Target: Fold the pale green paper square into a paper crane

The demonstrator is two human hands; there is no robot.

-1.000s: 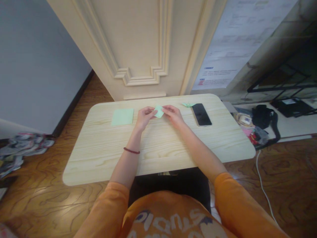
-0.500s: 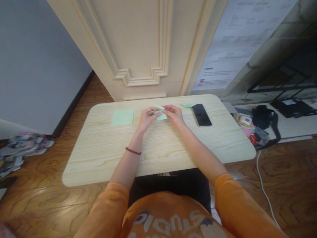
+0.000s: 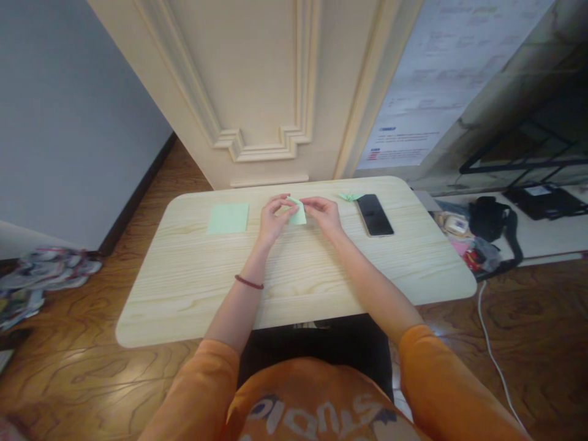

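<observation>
Green paper (image 3: pixel 298 214) over the big bench (image 3: pixel 303 269), near its far edge.
The left hand (image 3: pixel 272 222) pinches it with its fingers; I can't tell if the right hand's (image 3: pixel 326 215) fingers grip it too. Left lies a flat green square (image 3: pixel 228 218); right, a black phone (image 3: pixel 375 215) with a little folded green paper shape (image 3: pixel 350 197) at its corner.

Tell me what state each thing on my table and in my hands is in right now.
Held green paper: folded, off the tabletop
Left hand: pinching the held green paper
Right hand: fingertips at the paper's edge, grip unclear
Green square: lying flat
Small green piece: folded, pointed, beside the phone's far end
Phone: flat, screen up, dark
</observation>
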